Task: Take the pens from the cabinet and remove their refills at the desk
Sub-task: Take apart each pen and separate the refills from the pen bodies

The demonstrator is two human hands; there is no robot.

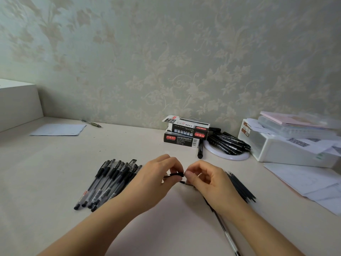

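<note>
Both my hands meet over the middle of the desk (55, 163). My left hand (156, 174) pinches a short black pen part (175, 174), and my right hand (208, 180) grips its other end with thumb and forefinger. A clear pen barrel (227, 235) runs from under my right wrist toward the near edge. To the left lies a pile of several black-capped gel pens (110, 182). At the right of my right hand lies a bundle of thin black refills (239, 187).
Two stacked pen boxes (186, 133) stand at the back. Beside them, black markers (228, 143) lie on a white round plate (239, 157). A white storage box (276, 146) and loose papers (304, 180) fill the right. A paper sheet (59, 129) and a pen (92, 123) lie far left.
</note>
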